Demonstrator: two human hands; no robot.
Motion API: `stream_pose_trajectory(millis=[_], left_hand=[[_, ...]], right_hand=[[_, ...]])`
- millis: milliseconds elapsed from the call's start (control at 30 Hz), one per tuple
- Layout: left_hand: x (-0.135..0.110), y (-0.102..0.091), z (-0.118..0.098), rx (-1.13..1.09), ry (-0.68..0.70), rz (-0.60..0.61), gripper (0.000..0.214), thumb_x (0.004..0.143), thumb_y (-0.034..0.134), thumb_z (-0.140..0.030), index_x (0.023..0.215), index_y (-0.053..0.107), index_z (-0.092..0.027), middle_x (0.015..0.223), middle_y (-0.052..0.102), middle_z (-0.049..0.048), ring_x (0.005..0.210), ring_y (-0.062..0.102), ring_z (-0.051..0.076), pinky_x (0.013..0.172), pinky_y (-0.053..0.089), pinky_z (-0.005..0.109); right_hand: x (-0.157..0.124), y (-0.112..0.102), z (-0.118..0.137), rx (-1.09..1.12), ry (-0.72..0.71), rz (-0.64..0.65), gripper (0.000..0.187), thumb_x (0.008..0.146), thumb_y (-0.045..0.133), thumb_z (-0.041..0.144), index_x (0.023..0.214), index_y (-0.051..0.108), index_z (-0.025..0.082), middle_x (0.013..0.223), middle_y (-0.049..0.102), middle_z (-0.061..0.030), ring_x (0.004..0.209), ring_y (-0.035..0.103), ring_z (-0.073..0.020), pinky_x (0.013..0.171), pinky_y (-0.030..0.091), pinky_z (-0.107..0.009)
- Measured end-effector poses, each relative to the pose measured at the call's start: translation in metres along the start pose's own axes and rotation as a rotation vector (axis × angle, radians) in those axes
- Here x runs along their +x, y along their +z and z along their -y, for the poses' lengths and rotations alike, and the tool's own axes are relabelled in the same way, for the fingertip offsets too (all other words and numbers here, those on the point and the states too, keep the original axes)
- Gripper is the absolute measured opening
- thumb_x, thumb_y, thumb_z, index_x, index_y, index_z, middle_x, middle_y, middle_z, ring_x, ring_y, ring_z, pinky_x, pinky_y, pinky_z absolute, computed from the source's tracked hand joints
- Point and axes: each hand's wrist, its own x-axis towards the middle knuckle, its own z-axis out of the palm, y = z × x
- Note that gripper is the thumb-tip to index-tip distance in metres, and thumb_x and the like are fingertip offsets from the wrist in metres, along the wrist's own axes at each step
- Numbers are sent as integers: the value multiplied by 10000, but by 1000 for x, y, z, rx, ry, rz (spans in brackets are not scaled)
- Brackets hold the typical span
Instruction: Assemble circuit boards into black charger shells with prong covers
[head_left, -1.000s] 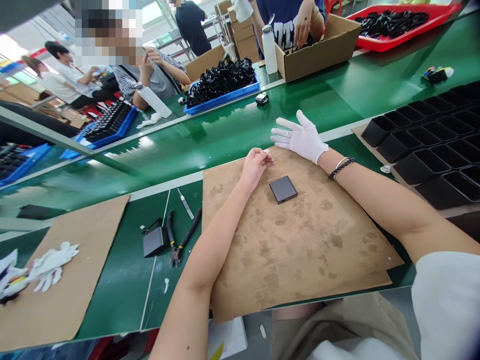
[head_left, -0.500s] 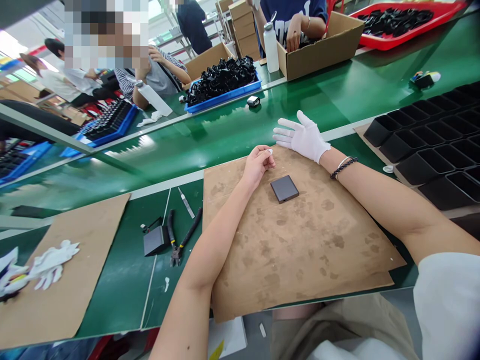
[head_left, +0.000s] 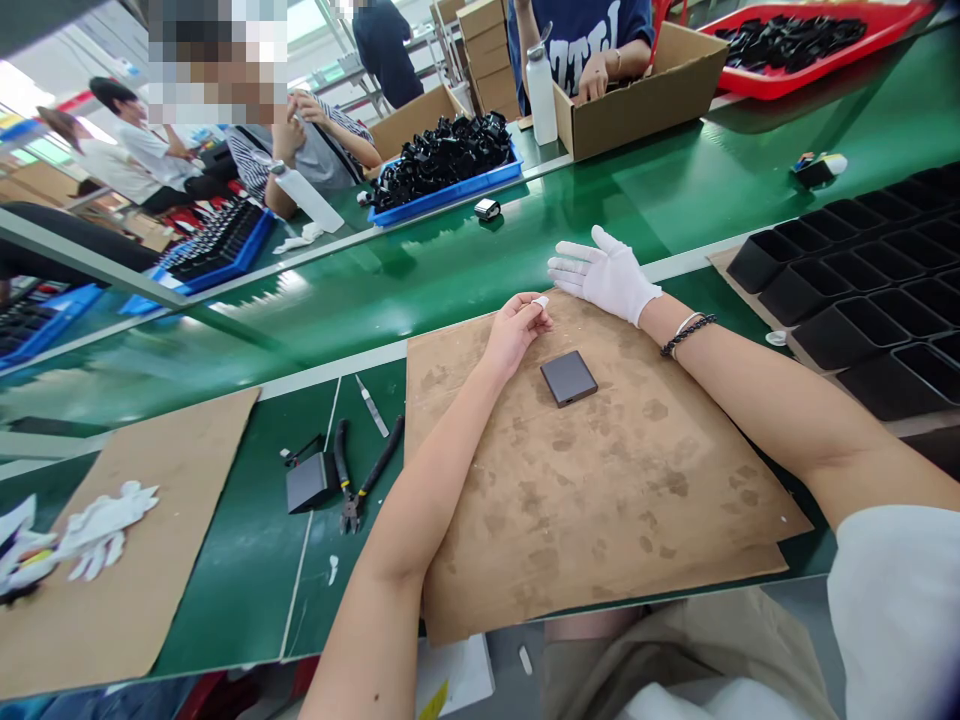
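Observation:
My left hand (head_left: 514, 328) rests bare on a stained brown cardboard sheet (head_left: 600, 490), fingers curled, pinching a tiny white piece at the fingertips. My right hand (head_left: 606, 275) wears a white glove and lies flat, fingers spread, at the sheet's far edge by the green conveyor belt (head_left: 465, 260). A small flat dark grey box (head_left: 568, 377) lies on the sheet between my forearms, touched by neither hand.
Black compartment trays (head_left: 855, 290) stand at the right. Left of the sheet lie pliers (head_left: 360, 475), a blade (head_left: 371, 405) and another grey box (head_left: 309, 480). White gloves (head_left: 97, 530) lie on a second cardboard. A small item (head_left: 487, 209) sits on the belt; other people work across it.
The small item on the conveyor belt has drifted left. My hands and the grey box have hardly moved.

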Motion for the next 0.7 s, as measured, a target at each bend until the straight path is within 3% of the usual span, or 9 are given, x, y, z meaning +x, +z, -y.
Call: stream_pose_trajectory(millis=[233,533,700], left_hand=[[1,-1,2,-6,12,-14,139,843,740,-161,869,605,-180,675,596,-46,653,614,79,747,515,221],[2,-2,3,-4,22,-21,150,814,717,-124,873,594,-186,710,624,-39,678,638,86,769,537,229],[2,-3,4,1,28,-10,166,800,726,-106,873,601,-187,740,636,-32,695,651,102,808,548,258]], right_hand=[[0,0,0,-20,-6,-2,589,941,465,750,1040,676,209,1127,740,-120,1165,671,-287,1073,548,-526],[-1,1,0,-1,5,-2,617,991,372,718,1047,679,186,1125,742,-132,1166,675,-279,1079,545,-491],[1,0,0,-27,3,-5,607,957,439,745,1039,679,193,1137,738,-137,1175,670,-289,1062,558,-491]])
